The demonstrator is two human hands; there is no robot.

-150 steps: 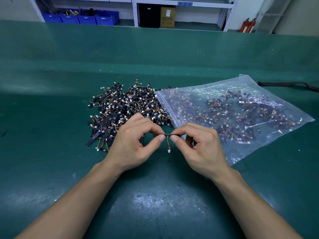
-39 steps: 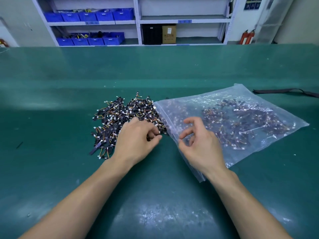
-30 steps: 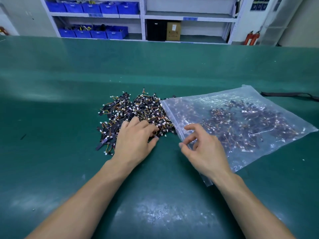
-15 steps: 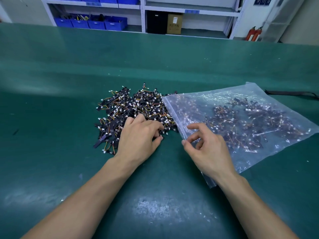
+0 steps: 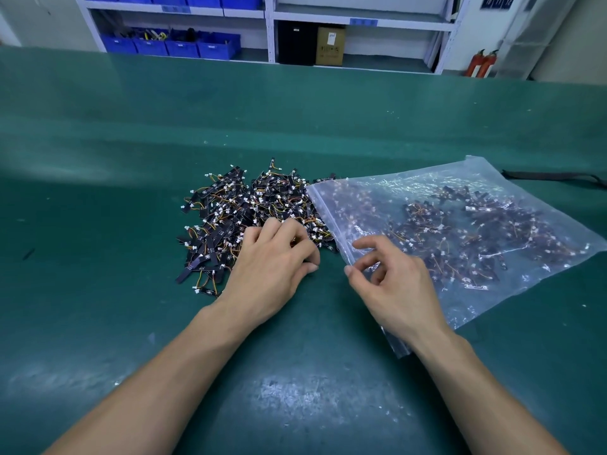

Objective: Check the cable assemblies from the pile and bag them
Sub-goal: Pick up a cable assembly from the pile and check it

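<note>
A pile of small black cable assemblies (image 5: pixel 236 221) with orange and yellow wires and white plugs lies on the green mat. My left hand (image 5: pixel 272 264) rests palm down on the pile's near right edge. Its fingers are curled into the cables, with thumb and forefinger tips close together, and what they hold is hidden. Right of the pile lies a clear zip bag (image 5: pixel 460 224) with many assemblies inside, its mouth facing the pile. My right hand (image 5: pixel 391 284) hovers over the bag's near left edge with fingers loosely spread and nothing in it.
The green mat (image 5: pixel 98 290) covers the whole bench. A black strap (image 5: pixel 551 175) lies at the far right edge. Beyond the bench stand shelves with blue bins (image 5: pixel 170 44), a cardboard box (image 5: pixel 330 44) and red fire extinguishers (image 5: pixel 479 64).
Five seconds ago both hands pinched one assembly between them. That assembly is gone from my hands; the left has dropped onto the pile and the right has opened by the bag's mouth.
</note>
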